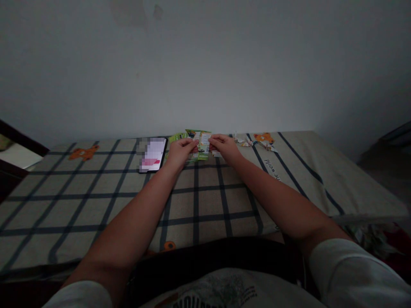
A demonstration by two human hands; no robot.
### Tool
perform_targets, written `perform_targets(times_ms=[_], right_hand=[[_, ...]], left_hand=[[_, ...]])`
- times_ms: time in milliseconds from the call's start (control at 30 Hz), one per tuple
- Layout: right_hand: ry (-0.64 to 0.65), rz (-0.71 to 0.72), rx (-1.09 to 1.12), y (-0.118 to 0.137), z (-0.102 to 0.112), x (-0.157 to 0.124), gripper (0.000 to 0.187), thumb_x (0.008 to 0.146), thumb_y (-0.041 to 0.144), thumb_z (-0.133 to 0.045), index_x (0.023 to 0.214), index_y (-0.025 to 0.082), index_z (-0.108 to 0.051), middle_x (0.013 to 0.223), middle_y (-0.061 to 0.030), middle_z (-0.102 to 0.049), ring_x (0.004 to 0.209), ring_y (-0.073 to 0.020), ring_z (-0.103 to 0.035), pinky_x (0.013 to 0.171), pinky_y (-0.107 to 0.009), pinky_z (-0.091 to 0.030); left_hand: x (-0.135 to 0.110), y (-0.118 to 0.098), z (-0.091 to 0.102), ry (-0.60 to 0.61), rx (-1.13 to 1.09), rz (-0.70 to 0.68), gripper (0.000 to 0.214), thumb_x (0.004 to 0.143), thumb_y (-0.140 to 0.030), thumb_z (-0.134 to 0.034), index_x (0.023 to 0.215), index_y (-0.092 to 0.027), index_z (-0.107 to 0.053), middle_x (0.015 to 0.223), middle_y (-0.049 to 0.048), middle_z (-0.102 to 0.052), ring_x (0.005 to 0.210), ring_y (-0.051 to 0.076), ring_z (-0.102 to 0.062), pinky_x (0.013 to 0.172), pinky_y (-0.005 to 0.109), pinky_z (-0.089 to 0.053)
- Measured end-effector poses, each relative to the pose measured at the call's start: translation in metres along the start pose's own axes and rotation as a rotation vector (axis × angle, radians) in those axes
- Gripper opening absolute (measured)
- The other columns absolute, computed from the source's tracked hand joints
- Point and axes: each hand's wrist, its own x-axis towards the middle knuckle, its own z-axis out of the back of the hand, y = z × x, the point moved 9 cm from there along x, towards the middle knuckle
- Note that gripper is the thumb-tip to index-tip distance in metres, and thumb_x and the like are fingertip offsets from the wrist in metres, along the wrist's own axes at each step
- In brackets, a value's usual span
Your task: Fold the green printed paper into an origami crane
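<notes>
The head view looks down two bare forearms that reach to the far edge of a checked bedsheet (199, 201), where both hands meet over a small green-and-white printed paper packet (203, 144). The left hand (180, 150) has its fingers curled in and pinched on the packet's left side, thumb on top; the right hand (224, 145) is closed the same way on the right side, fingertips (214, 139) pressed to the paper's upper right corner. Neither hand is spread open: both are drawn tight on the packet, which sits between them, lifted slightly or resting on more green papers (180, 137) that lie flat along the sheet's far edge by the wall; the light is too dim to tell which. Judging by the two opposed pinches, the step in hand is folding, creasing or tearing the packet, and it looks to be in progress rather than finished, since the paper is whole between the fingers. A next move would call for a steady grip on one side while the other side turns or pulls, kept small so the thin paper does not slip. A phone (153, 154) lies face up just left of the left hand, and small folded paper pieces (244, 141) lie near the right hand, towards the far right corner.
</notes>
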Motion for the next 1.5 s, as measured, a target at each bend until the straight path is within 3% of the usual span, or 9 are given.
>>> perform_targets(times_ms=[133,267,333,433,600,767,900,1033,1500], right_hand=[[-0.044,0.064,-0.067,0.003,0.005,0.002,0.035,0.069,0.049,-0.076,0.086,0.019,-0.067,0.075,-0.0008,-0.069,0.065,-0.0135,-0.063,0.07,-0.033,-0.056],[-0.133,0.199,-0.304,0.016,0.015,0.0,0.023,0.078,0.04,-0.068,0.087,0.018,-0.071,0.08,-0.0038,-0.071,0.069,-0.0156,-0.063,0.072,-0.034,-0.055],[-0.14,0.3,-0.439,0.027,0.015,-0.003,0.02,0.082,0.034,-0.064,0.089,0.018,-0.073,0.085,-0.0057,-0.073,0.076,-0.0172,-0.065,0.077,-0.035,-0.054],[-0.071,0.441,-0.587,0.041,0.004,-0.01,0.022,0.087,0.032,-0.06,0.094,0.019,-0.075,0.093,-0.0078,-0.074,0.083,-0.0185,-0.066,0.079,-0.034,-0.053],[-0.005,0.529,-0.719,0.048,-0.008,-0.016,0.025,0.093,0.031,-0.054,0.103,0.019,-0.074,0.095,-0.0081,-0.074,0.084,-0.0186,-0.066,0.078,-0.033,-0.052],[-0.017,0.621,-0.894,0.054,-0.012,-0.021,0.026,0.093,0.03,-0.055,0.111,0.02,-0.072,0.101,-0.0087,-0.074,0.093,-0.0217,-0.064,0.089,-0.038,-0.05],[0.025,0.664,-1.019,0.056,-0.021,-0.027,0.036,0.09,0.043,-0.062,0.115,0.018,-0.07,0.11,-0.0106,-0.072,0.103,-0.0255,-0.062,0.095,-0.04,-0.047],[0.036,0.644,-1.069,0.055,-0.024,-0.028,0.051,0.084,0.051,-0.068,0.121,0.016,-0.067,0.115,-0.0122,-0.07,0.107,-0.0272,-0.061,0.097,-0.04,-0.046],[0.002,0.706,-0.98,0.064,-0.021,-0.031,0.026,0.096,0.031,-0.051,0.104,0.021,-0.074,0.103,-0.0096,-0.073,0.099,-0.022,-0.062,0.092,-0.039,-0.046]], left_hand=[[0.004,0.001,0.002,-0.014,0.075,-0.063,0.04,0.066,-0.05,-0.08,0.083,-0.015,-0.069,0.08,0.0037,-0.068,0.071,0.016,-0.065,0.072,0.033,-0.058],[-0.003,-0.036,0.022,-0.242,0.396,-0.42,0.056,0.076,-0.037,-0.075,0.127,-0.021,-0.058,0.121,0.0106,-0.062,0.104,0.022,-0.063,0.082,0.035,-0.056],[-0.012,-0.055,0.019,-0.266,0.619,-0.578,0.055,0.078,-0.033,-0.074,0.13,-0.022,-0.058,0.13,0.0116,-0.058,0.116,0.025,-0.058,0.092,0.039,-0.052],[-0.021,-0.064,0.001,-0.14,0.842,-0.7,0.036,0.085,-0.032,-0.068,0.119,-0.021,-0.067,0.121,0.0097,-0.067,0.116,0.025,-0.058,0.103,0.043,-0.044],[-0.018,-0.047,-0.017,0.065,0.835,-0.611,0.024,0.09,-0.032,-0.061,0.104,-0.018,-0.075,0.102,0.0086,-0.075,0.097,0.022,-0.067,0.091,0.037,-0.049],[-0.004,-0.024,-0.004,0.016,0.612,-0.376,0.024,0.084,-0.037,-0.066,0.093,-0.018,-0.077,0.09,0.0067,-0.076,0.081,0.02,-0.068,0.074,0.032,-0.051],[-0.001,-0.019,0.0,0.003,0.496,-0.287,0.028,0.08,-0.04,-0.068,0.094,-0.017,-0.077,0.092,0.007,-0.077,0.083,0.021,-0.069,0.077,0.032,-0.052],[-0.004,-0.021,-0.004,0.034,0.442,-0.247,0.034,0.077,-0.044,-0.071,0.096,-0.016,-0.077,0.092,0.007,-0.077,0.083,0.021,-0.068,0.08,0.034,-0.053],[-0.002,-0.022,-0.006,0.043,0.587,-0.298,0.024,0.077,-0.028,-0.067,0.097,-0.017,-0.073,0.091,0.0064,-0.074,0.078,0.018,-0.066,0.074,0.031,-0.053]])
